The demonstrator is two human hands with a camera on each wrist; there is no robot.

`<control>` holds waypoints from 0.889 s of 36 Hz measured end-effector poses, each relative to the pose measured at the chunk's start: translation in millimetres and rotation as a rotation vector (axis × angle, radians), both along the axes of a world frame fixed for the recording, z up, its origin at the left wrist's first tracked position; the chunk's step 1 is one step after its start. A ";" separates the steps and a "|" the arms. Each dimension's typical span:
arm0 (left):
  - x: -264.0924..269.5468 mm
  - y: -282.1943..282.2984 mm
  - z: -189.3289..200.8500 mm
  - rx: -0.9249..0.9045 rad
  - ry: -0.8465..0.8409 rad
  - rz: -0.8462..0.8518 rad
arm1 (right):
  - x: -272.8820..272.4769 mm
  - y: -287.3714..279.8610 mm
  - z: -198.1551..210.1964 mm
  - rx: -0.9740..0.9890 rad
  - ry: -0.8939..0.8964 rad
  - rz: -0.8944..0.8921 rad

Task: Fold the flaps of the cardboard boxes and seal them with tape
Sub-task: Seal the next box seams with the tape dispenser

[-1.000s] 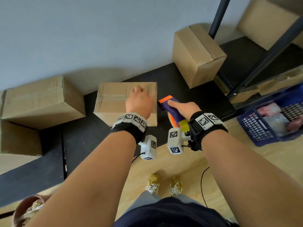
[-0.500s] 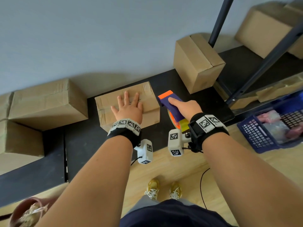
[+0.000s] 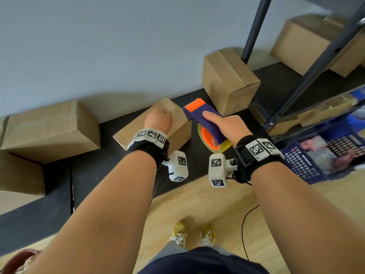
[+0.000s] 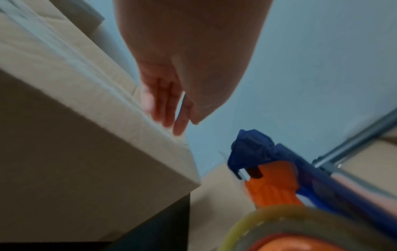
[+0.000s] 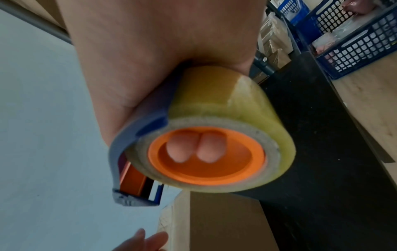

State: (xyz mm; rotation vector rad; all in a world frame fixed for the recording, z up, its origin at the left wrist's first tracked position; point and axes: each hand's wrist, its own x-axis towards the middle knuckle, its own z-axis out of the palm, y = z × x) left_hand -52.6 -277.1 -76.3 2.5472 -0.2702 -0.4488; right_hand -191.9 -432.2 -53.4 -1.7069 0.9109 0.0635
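A small closed cardboard box (image 3: 179, 129) lies askew on the black platform (image 3: 98, 175), one corner pointing at the wall. My left hand (image 3: 158, 120) rests on its top. In the left wrist view the fingers (image 4: 169, 112) are straight and reach to the far top edge of the box (image 4: 75, 135). My right hand (image 3: 227, 125) grips a blue and orange tape dispenser (image 3: 205, 119) just right of the box, held off the platform. Its yellowish tape roll (image 5: 214, 105) fills the right wrist view, with two fingertips (image 5: 195, 149) inside the orange core.
A larger box (image 3: 49, 129) stands against the wall at left. A taller box (image 3: 227, 82) stands to the right beside a dark shelf post (image 3: 254, 26). More boxes (image 3: 308, 44) sit on the shelf behind. A blue basket (image 3: 325, 153) is on the wooden floor at right.
My left hand has turned the small box counter-clockwise, so it now lies diagonal to the wall. The right hand with the dispenser has stayed beside it, slightly raised.
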 end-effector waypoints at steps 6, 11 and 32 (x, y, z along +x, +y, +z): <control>-10.7 -12.1 20.7 -0.565 0.664 0.170 | -2.4 0.7 11.8 -0.036 -0.045 0.087; -14.9 -9.3 31.6 -0.679 0.719 0.198 | -3.9 1.1 16.1 0.020 -0.030 0.137; -9.9 -9.5 41.1 -0.428 0.418 0.090 | -10.0 1.7 14.7 -0.096 -0.015 0.229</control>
